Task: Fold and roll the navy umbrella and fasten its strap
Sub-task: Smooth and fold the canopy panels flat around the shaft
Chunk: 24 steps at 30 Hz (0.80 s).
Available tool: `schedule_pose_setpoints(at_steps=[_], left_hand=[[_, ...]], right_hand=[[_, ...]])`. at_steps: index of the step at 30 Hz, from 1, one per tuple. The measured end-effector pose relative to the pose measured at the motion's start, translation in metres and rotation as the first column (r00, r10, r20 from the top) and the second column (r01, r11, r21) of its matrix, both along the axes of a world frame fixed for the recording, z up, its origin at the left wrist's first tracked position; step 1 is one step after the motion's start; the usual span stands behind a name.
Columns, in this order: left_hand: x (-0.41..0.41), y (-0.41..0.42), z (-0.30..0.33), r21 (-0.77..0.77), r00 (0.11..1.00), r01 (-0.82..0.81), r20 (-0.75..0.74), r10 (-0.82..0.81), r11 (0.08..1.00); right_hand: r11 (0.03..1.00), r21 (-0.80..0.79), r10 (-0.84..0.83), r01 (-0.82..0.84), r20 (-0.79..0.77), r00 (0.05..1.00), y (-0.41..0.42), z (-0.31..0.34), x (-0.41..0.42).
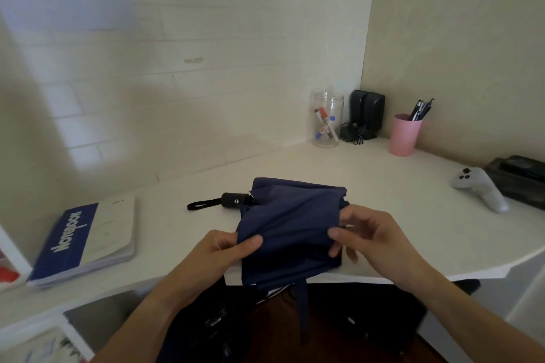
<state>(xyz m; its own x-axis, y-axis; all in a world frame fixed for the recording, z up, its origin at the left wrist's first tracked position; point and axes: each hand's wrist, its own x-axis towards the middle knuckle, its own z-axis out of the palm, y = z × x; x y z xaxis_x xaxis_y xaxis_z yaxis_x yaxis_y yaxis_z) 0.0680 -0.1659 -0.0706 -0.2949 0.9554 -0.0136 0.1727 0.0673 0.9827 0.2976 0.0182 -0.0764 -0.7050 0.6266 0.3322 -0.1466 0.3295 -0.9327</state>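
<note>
The navy umbrella (292, 215) lies collapsed across the white desk (383, 215), its loose canopy spread flat and hanging over the front edge. Its black handle (234, 200) with a wrist loop (202, 204) points left. My left hand (224, 247) pinches the canopy's near left edge between thumb and fingers. My right hand (365, 236) pinches the canopy's right edge. A narrow navy strap (302, 312) dangles below the desk edge between my forearms.
A blue and white notebook (85, 242) lies at the left. At the back corner stand a clear jar of markers (326, 119), black speakers (365, 113) and a pink pen cup (404, 134). A white game controller (479, 187) and a dark case (519, 177) sit right.
</note>
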Motion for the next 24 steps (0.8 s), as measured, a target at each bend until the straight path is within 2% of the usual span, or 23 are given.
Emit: schedule_pose_setpoints(at_steps=[3,5,7,9,12,14,15,16,17,18,19,20,22,24], left_hand=[[-0.007,-0.002,-0.001,0.013,0.996,0.053,-0.069,-0.052,0.999],[-0.011,-0.002,-0.003,0.004,0.987,0.072,-0.148,-0.070,0.997],[-0.011,-0.003,-0.003,-0.033,0.962,0.084,-0.258,-0.090,0.996],[-0.006,-0.005,-0.002,-0.055,0.942,0.072,-0.325,-0.085,0.996],[0.006,0.001,-0.002,0.030,0.967,-0.091,-0.236,0.096,0.995],[0.007,0.012,-0.010,0.073,0.924,-0.257,-0.275,0.267,0.964],[0.006,0.017,-0.014,0.074,0.870,-0.311,-0.379,0.316,0.947],[0.006,0.020,-0.019,0.066,0.809,-0.338,-0.489,0.326,0.939],[0.008,0.021,-0.022,0.066,0.758,-0.346,-0.567,0.321,0.936],[0.010,0.021,-0.024,0.080,0.732,-0.344,-0.602,0.320,0.935],[0.011,0.022,-0.026,0.097,0.712,-0.343,-0.622,0.326,0.934],[0.011,0.022,-0.028,0.113,0.691,-0.345,-0.641,0.334,0.932],[0.011,0.021,-0.032,0.153,0.649,-0.350,-0.671,0.358,0.924],[0.011,0.019,-0.035,0.184,0.629,-0.349,-0.681,0.375,0.919]], right_hand=[[0.997,-0.039,0.061,-0.060,0.029,0.998,0.008,-0.003,0.000],[0.995,0.096,0.016,-0.027,0.116,0.993,0.017,-0.008,0.004],[0.964,0.259,-0.007,-0.062,0.258,0.966,0.023,-0.015,0.010],[0.943,0.316,0.003,-0.107,0.312,0.950,0.022,-0.022,0.016],[0.937,0.329,0.005,-0.118,0.326,0.945,0.014,-0.019,0.015],[0.936,0.349,-0.103,-0.053,0.412,0.905,0.009,-0.012,0.009],[0.900,0.432,-0.260,0.053,0.434,0.863,0.006,-0.008,0.007],[0.794,0.575,-0.465,0.198,0.364,0.807,0.003,-0.003,0.004],[0.631,0.697,-0.626,0.341,0.198,0.755,-0.002,0.002,0.001],[0.489,0.752,-0.681,0.442,0.012,0.732,-0.010,0.008,-0.002],[0.423,0.774,-0.651,0.472,-0.103,0.752,-0.018,0.013,-0.008],[0.414,0.811,-0.598,0.414,-0.100,0.795,-0.022,0.015,-0.015],[0.437,0.883,-0.510,0.170,0.088,0.856,-0.021,0.007,-0.028],[0.486,0.874,-0.485,-0.012,0.281,0.828,-0.014,-0.007,-0.033]])
